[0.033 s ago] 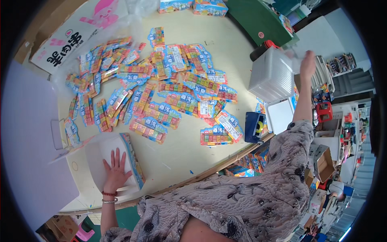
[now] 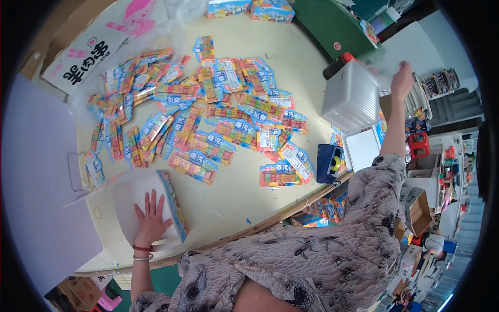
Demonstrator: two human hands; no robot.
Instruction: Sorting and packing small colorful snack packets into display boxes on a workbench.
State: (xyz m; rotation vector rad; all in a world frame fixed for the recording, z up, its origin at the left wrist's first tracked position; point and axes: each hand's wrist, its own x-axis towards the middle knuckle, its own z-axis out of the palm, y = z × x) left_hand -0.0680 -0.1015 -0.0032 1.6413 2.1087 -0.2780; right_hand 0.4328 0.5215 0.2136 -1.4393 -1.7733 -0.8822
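My left hand [image 2: 150, 221] lies flat with spread fingers on the white inner side of a printed cardboard box [image 2: 174, 205] at the table's near left. At the far right, my right hand [image 2: 403, 80] is closed at the edge of a blurred clear plastic tray [image 2: 385, 65], beside a stack of clear plastic trays [image 2: 349, 99]. Across the middle of the table spreads a loose pile of candy packs [image 2: 213, 145], blue-topped with rows of coloured pieces. Some of them show their backs.
A blue tape dispenser [image 2: 327, 164] stands at the table's near right edge, beside a white open box [image 2: 362, 148]. Behind the tray stack lies a dark bottle with a red cap [image 2: 338, 65]. Two printed boxes [image 2: 272, 10] sit at the far edge. A large carton [image 2: 86, 57] stands far left.
My right hand has shifted slightly to the right, and the blurred clear tray has moved away from the stack. The left hand stays on the box.
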